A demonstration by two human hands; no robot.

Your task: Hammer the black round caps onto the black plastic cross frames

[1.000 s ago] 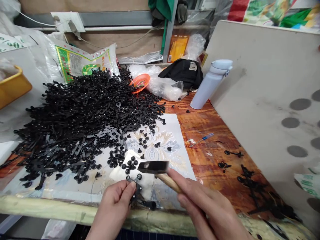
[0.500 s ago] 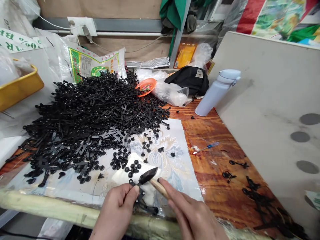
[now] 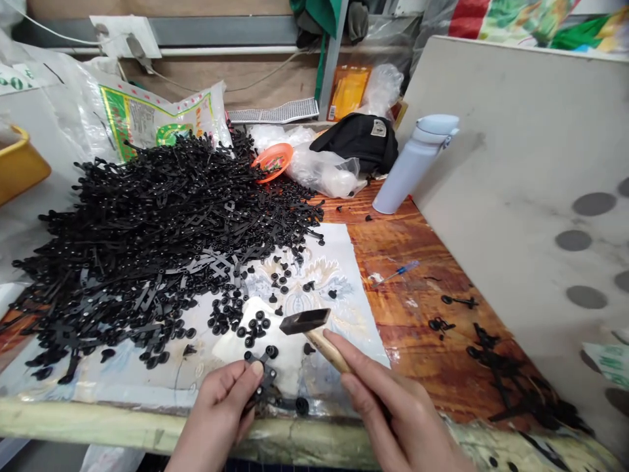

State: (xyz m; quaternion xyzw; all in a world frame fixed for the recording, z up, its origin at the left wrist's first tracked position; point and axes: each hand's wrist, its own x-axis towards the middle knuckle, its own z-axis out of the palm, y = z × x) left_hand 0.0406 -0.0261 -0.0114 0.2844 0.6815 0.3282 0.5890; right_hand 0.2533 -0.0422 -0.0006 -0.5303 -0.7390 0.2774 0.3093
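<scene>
My right hand (image 3: 388, 393) is closed round the wooden handle of a small hammer (image 3: 328, 351). Its dark metal head is raised a little above the cloth, to the right of a cluster of black round caps (image 3: 253, 326). Between thumb and fingers, my left hand (image 3: 223, 403) pinches a black jointed plastic part (image 3: 268, 373) near the table's front edge. Hammer head and part are apart. Another round black piece (image 3: 301, 406) lies just right of the part. Part of the jointed piece is hidden under my left fingers.
A large heap of black plastic parts (image 3: 162, 223) covers the left and back of the table. Behind it are an orange dish (image 3: 273, 160) and a black cloth bag (image 3: 361, 144). A bluish bottle (image 3: 415, 164) stands by the grey panel (image 3: 515, 144); a screwdriver (image 3: 400, 271) lies nearer.
The hammer head has lifted off the part, up and to the right, and turned. My left hand still pinches the part, now turned somewhat. The whole view has shifted slightly.
</scene>
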